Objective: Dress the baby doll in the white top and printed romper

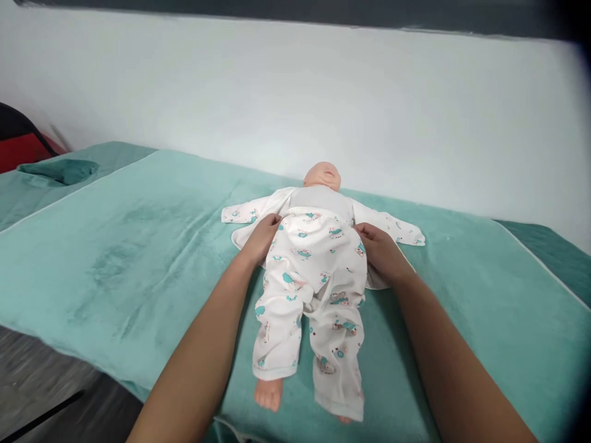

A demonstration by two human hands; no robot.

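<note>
A baby doll (322, 175) lies on its back, its head toward the wall and its feet toward me. It wears white printed trousers (318, 264) pulled up over the belly, and a white printed jacket (388, 223) that lies spread apart at the front. My left hand (264, 237) is closed on the trouser waistband at the left side. At the right side my right hand (376, 249) pinches the waistband too. Some fingertips of both hands are hidden by the cloth. One bare foot (268, 394) shows below the left trouser leg; the other is mostly covered.
A green cloth (138, 258) covers the bed beneath the doll, slightly wrinkled at the left. Behind it stands a white wall (207, 92). A folded green cloth (64, 171) and a red and black item (23, 144) are at the far left. Grey floor (55, 381) shows lower left.
</note>
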